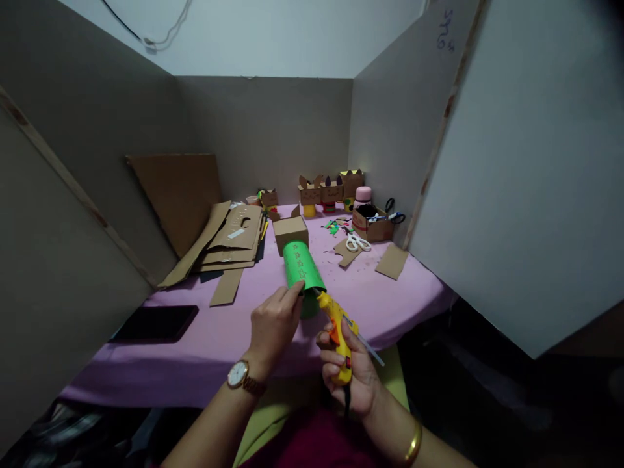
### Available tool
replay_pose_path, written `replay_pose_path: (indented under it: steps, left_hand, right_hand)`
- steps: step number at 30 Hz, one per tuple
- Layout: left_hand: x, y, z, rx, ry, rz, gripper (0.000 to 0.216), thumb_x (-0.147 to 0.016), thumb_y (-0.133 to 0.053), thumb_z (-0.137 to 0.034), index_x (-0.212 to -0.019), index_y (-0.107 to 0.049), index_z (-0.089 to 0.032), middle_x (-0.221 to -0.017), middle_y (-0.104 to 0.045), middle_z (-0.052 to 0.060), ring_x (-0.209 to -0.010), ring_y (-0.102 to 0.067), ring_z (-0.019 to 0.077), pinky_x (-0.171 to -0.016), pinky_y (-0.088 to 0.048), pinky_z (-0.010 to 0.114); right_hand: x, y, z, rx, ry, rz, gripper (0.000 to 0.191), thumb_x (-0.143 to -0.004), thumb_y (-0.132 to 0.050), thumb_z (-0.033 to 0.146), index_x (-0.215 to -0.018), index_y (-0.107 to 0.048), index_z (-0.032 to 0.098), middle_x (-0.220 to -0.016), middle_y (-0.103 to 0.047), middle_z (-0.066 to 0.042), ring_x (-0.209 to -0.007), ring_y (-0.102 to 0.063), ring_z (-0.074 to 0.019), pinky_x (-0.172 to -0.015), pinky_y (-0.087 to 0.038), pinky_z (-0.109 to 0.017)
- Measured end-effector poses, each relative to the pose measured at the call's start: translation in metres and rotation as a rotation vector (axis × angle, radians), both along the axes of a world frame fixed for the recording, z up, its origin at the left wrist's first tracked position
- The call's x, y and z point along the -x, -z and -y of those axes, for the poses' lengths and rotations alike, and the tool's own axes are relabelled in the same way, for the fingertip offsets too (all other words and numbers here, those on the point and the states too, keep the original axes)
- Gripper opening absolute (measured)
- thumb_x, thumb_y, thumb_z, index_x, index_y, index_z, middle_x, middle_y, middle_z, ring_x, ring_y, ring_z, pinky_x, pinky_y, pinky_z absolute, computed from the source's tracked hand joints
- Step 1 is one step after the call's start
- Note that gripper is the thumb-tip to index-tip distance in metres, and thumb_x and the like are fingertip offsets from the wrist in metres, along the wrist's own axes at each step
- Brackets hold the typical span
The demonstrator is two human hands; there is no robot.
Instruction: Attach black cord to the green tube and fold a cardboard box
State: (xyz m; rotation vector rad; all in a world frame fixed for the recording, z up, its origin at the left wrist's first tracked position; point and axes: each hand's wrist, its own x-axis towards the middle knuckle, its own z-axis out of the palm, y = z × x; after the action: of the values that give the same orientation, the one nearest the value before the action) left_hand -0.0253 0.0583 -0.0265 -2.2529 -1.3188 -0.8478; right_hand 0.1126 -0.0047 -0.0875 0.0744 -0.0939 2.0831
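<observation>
My left hand pinches the near rim of a green paper tube, which lies on the table with a row of drawn stars along it. Joined to the tube's far end is a brown cardboard box with pointed ear shapes. A yellow glue gun is in the grip of my right hand; its nozzle is at the tube's open near end, and a clear glue stick sticks out behind. Whether the nozzle touches the paper I cannot tell.
Stacked cardboard and a dark tablet lie to the left. White scissors rest on a cardboard scrap, near an open box of tools. Several cardboard animal figures and a pink-lidded bottle stand behind. Partition walls enclose the table.
</observation>
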Motion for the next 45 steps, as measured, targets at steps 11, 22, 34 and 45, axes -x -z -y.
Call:
replay_pose_path:
  steps: [11, 22, 34, 45]
  left_hand:
    - [-0.0050, -0.0051, -0.0041, -0.015, 0.030, -0.005, 0.026, -0.084, -0.047, -0.021, -0.107, -0.060, -0.019, -0.074, -0.067, 0.001, -0.065, -0.062, 0.0157, -0.054, -0.038, 0.026]
    - [-0.0061, -0.0051, -0.0038, -0.003, 0.048, 0.033, 0.025, -0.085, -0.046, -0.022, -0.103, -0.061, -0.017, -0.080, -0.071, 0.004, -0.070, -0.064, 0.0163, -0.056, -0.039, 0.025]
    - [-0.0057, -0.0032, -0.0037, 0.016, 0.055, 0.035, 0.026, -0.085, -0.046, -0.023, -0.105, -0.061, -0.017, -0.079, -0.071, 0.004, -0.069, -0.064, 0.0167, -0.055, -0.039, 0.026]
    - [-0.0060, -0.0033, -0.0024, 0.034, 0.059, 0.035, 0.026, -0.085, -0.045, -0.022, -0.105, -0.060, -0.018, -0.078, -0.070, 0.004, -0.069, -0.064, 0.0164, -0.055, -0.039, 0.025]
  right_hand:
    - [-0.0008, -0.0052, 0.0012, -0.030, -0.008, -0.004, 0.023, -0.076, -0.064, 0.034, -0.084, -0.051, 0.017, -0.070, -0.057, 0.005, -0.041, -0.040, 0.0007, -0.042, -0.039, -0.010]
    - [0.0003, -0.0083, 0.0021, 0.011, -0.020, -0.032, 0.025, -0.074, -0.067, 0.032, -0.084, -0.050, 0.017, -0.067, -0.054, 0.007, -0.039, -0.039, 0.0017, -0.042, -0.039, -0.009]
    - [0.0012, -0.0087, 0.0018, 0.037, -0.028, -0.055, 0.026, -0.074, -0.068, 0.031, -0.080, -0.047, 0.016, -0.060, -0.049, 0.009, -0.038, -0.040, 0.0021, -0.040, -0.038, -0.008]
    - [0.0011, -0.0085, 0.0047, 0.051, -0.024, -0.037, 0.028, -0.072, -0.070, 0.031, -0.075, -0.046, 0.016, -0.057, -0.045, 0.011, -0.036, -0.038, 0.0032, -0.039, -0.035, -0.006]
